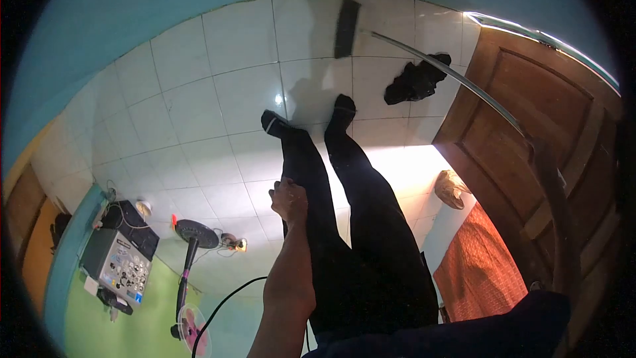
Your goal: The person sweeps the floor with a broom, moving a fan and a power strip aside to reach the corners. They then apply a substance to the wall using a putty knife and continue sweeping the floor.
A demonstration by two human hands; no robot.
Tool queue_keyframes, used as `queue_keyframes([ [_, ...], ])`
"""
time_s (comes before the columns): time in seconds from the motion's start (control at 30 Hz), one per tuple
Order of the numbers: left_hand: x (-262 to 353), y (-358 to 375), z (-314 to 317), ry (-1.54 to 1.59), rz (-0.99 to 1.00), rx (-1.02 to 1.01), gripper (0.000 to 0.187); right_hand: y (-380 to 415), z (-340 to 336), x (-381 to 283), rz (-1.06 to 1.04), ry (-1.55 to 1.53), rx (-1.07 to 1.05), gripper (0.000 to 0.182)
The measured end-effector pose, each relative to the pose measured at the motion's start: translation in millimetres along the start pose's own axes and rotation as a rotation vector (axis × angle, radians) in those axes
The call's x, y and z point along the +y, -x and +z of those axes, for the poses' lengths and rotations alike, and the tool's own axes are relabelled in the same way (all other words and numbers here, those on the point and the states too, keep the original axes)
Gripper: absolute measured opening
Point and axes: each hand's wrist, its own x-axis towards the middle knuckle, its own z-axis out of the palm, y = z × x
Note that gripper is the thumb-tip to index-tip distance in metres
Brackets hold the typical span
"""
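**Broom out ahead, left hand at my thigh**

My left hand (289, 200) hangs by my left leg, fingers curled loosely in, grasping nothing; it touches or nearly touches the dark trouser cloth. My right hand is out of view at the end of the raised arm on the right, so I cannot tell how it grips, but the long metal handle (457, 79) runs from that side up and away across the floor (199, 113) to the broom head (346, 26).

The broom head lies well beyond my feet (341, 109), close to the blue wall (165, 0) where the white tiles end. It is well apart from my left hand, with both legs between.

Just right of the broom head, under the handle, a dark heap of cloth (417, 79) sits on the tiles. Further right of it stands the wooden door (530, 126), and near the door's foot a pale sandal (452, 189) and a red mat (480, 265).

Left of the broom head the tiles are open right out to the wall. Nearer me on that side stand a fan (192, 238), its cable, and a grey speaker box (119, 262).
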Motion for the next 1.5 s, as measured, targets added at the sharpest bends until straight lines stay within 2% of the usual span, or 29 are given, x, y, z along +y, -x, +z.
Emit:
queue_keyframes([
  [0.03, 2, -1, 0, -0.001, 0.001, 0.002, 0.019, 14, 12, 20, -0.084, 0.162, 0.157, 0.021],
  [0.13, 5, 0, -1, -0.011, -0.005, -0.014, 0.018, 24, -34, 9, 0.058, 0.024, 0.039, 0.017],
  [0.23, 8, 0, -2, -0.039, 0.011, -0.003, 0.018, 51, -8, 62, 0.051, -0.021, 0.105, 0.020],
  [0.27, 9, -1, 0, -0.042, 0.007, -0.005, 0.019, 53, -16, 56, 0.053, -0.021, 0.104, 0.020],
  [0.33, 8, -1, 0, -0.045, -0.002, -0.008, 0.019, 55, -53, 28, 0.236, 0.044, -0.011, 0.023],
  [0.37, 9, -1, 1, -0.041, 0.009, -0.001, 0.019, 64, -54, 36, 0.232, 0.044, -0.011, 0.023],
  [0.43, 9, 1, 1, -0.037, 0.008, 0.000, 0.019, 87, -57, 53, 0.326, 0.094, -0.227, 0.033],
  [0.57, 3, -1, 5, -0.032, 0.016, 0.032, 0.018, 85, -62, 32, 0.098, -0.068, -0.122, 0.035],
  [0.63, 7, -3, 6, -0.057, 0.014, 0.025, 0.017, 67, -61, -8, 0.041, -0.115, -0.155, 0.028],
  [0.7, 5, -4, 6, -0.049, 0.009, 0.029, 0.018, 31, -31, -53, -0.053, -0.127, -0.121, 0.025],
  [0.73, 6, -4, 7, -0.029, 0.016, 0.027, 0.018, 5, -37, -82, -0.221, -0.225, -0.184, 0.026],
  [0.77, 6, -6, 8, -0.048, -0.009, -0.004, 0.018, 2, 65, -81, -0.244, -0.225, 0.050, 0.032],
  [0.8, 8, -6, 5, -0.047, -0.013, -0.006, 0.018, -50, 5, -188, -0.251, -0.077, -0.004, 0.023],
  [0.83, 12, -5, 1, -0.044, -0.018, -0.019, 0.018, -78, 50, -228, -0.187, -0.123, -0.357, 0.025],
  [0.87, 12, -4, -1, -0.044, -0.025, -0.030, 0.018, -106, 13, -290, -0.324, -0.376, 0.098, 0.031],
  [0.9, 10, -3, 1, -0.046, -0.036, -0.027, 0.018, -134, 46, -341, -0.390, -0.477, 0.212, 0.043],
  [0.93, 8, -2, 3, -0.016, -0.012, -0.004, 0.019, -158, -15, -401, -0.313, -0.530, 0.134, 0.046],
  [0.97, 8, -2, 5, 0.012, 0.013, 0.017, 0.019, -178, -38, -442, -0.344, -0.592, 0.180, 0.041],
  [1.0, 7, -3, 8, 0.006, 0.006, 0.018, 0.019, -195, -52, -470, -0.376, -0.509, 0.168, 0.051],
  [1.07, 5, -3, 14, -0.015, -0.039, -0.012, 0.020, -223, -71, -501, -0.403, -0.546, 0.242, 0.055],
  [1.17, 6, -1, 9, 0.002, -0.062, -0.023, 0.021, -245, -90, -480, -0.385, -0.369, 0.159, 0.055],
  [1.23, 7, -2, 5, 0.017, -0.047, -0.016, 0.020, -246, -67, -436, -0.379, -0.293, 0.255, 0.056],
  [1.27, 8, -1, 4, 0.015, -0.035, -0.007, 0.019, -238, -65, -408, -0.303, -0.194, 0.185, 0.054],
  [1.3, 8, 0, 3, 0.030, -0.037, -0.007, 0.019, -233, -64, -375, -0.211, -0.266, 0.028, 0.051],
  [1.33, 10, 0, 2, 0.038, -0.034, -0.005, 0.019, -211, -67, -342, -0.230, -0.183, 0.017, 0.049],
  [1.4, 11, -3, -1, 0.053, -0.039, -0.002, 0.018, -167, -37, -261, -0.136, -0.283, 0.111, 0.033],
  [1.43, 11, -3, -2, 0.060, -0.042, -0.004, 0.018, -146, 30, -188, -0.146, -0.063, 0.181, 0.026],
  [1.47, 10, -3, -3, 0.064, -0.043, -0.008, 0.018, -120, 36, -144, -0.315, 0.007, 0.453, 0.024],
  [1.5, 8, -4, -4, 0.065, -0.047, -0.011, 0.018, -98, -10, -129, 0.075, -0.018, -0.133, 0.019],
])
